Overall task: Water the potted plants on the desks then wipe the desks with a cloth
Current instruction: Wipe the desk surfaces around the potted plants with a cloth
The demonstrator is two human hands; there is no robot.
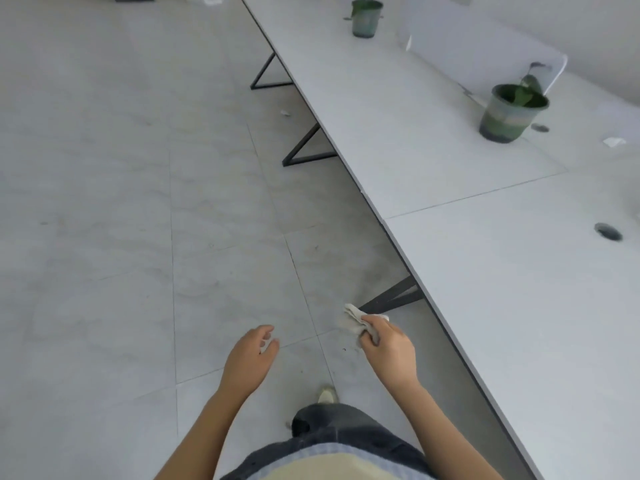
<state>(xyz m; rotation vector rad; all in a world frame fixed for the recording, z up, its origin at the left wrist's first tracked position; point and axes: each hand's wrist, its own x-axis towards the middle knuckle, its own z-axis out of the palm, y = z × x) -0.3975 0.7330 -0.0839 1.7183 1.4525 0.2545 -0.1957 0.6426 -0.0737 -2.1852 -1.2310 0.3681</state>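
Observation:
My right hand [389, 344] is closed around a crumpled pale cloth [356, 320], held over the floor just left of the desk edge. My left hand [251, 355] hangs beside it with the fingers loosely curled; a small white bit shows at the fingertips, and I cannot tell what it is. A long row of white desks [502, 306] runs along the right. One potted plant [509, 114] in a green-tinted pot stands on the middle desk near a white divider panel [485, 53]. A second potted plant [365, 17] stands farther along the row.
Dark metal desk legs [304, 147] stick out onto the grey tiled floor [121, 202]. A cable hole [607, 232] sits in the near desk, and a small white paper scrap [614, 142] lies by the near pot. My shoe [327, 394] is on the floor below.

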